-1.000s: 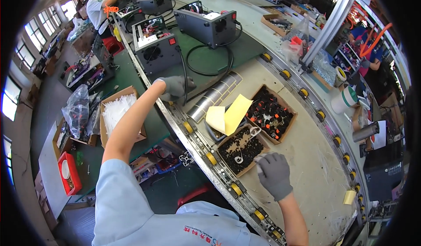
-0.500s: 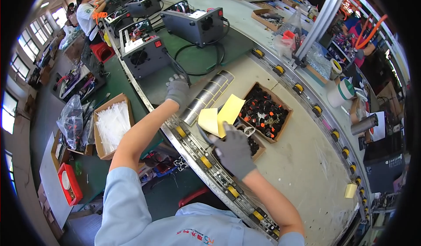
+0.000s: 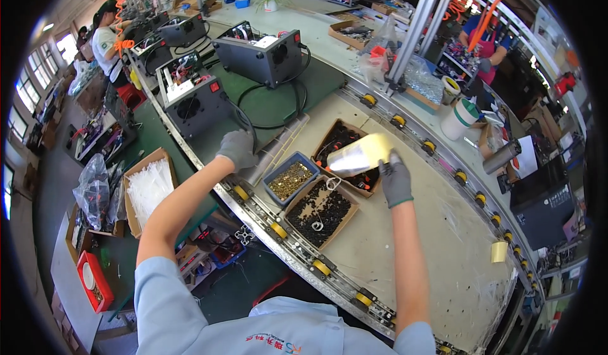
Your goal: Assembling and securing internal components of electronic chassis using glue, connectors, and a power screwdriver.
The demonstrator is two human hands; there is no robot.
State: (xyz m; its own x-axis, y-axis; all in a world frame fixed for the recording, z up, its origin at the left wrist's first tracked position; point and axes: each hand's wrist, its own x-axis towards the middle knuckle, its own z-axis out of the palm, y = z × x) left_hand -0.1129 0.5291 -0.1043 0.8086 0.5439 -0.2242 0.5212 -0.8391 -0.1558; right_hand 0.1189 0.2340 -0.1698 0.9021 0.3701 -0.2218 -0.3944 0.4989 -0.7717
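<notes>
My right hand, in a grey glove, pinches a curled label sheet, shiny silver with a yellow side. The sheet is over a cardboard box of black and orange parts, hiding part of it. My left hand, also gloved, is beside a silver label roll with yellow lines and a black power cable. Its fingers are bunched and partly hidden, so its grip is unclear. Between my hands are a blue tray of brass-coloured screws and a cardboard box of small black screws.
Dark metal-cased units stand on the green mat at the far left. A roller rail runs along the near table edge, another along the far side. A box of white strips sits left. Co-workers are farther back.
My right hand has moved right and away from me with the yellow-sided sheet, uncovering the screw tray and box. My left hand's fingers, spread before, now look bunched beside the roll.
</notes>
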